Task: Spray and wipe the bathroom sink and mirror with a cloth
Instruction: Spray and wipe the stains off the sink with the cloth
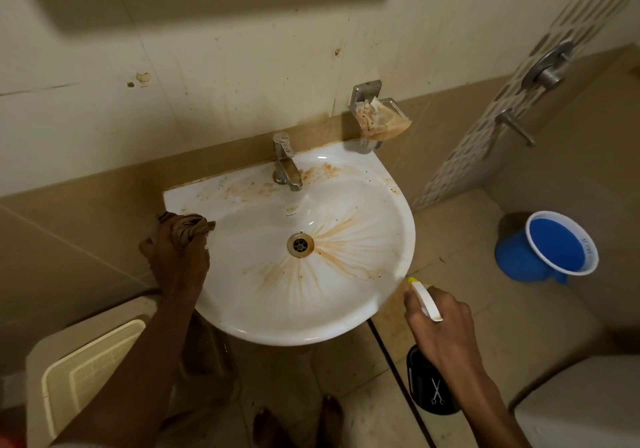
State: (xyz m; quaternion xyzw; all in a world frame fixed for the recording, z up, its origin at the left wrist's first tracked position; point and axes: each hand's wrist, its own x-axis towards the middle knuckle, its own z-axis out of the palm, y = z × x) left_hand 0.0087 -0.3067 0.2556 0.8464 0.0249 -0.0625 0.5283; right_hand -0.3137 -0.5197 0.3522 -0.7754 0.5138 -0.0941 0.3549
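2 hands are busy: the left hand grips a brown cloth on the left rim of the stained sink; the right hand holds a spray bottle near its right edge

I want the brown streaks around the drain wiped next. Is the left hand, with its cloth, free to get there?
Probably yes. The left hand grips the cloth at the sink rim, and the basin between it and the drain lies open; the tap stands farther back.
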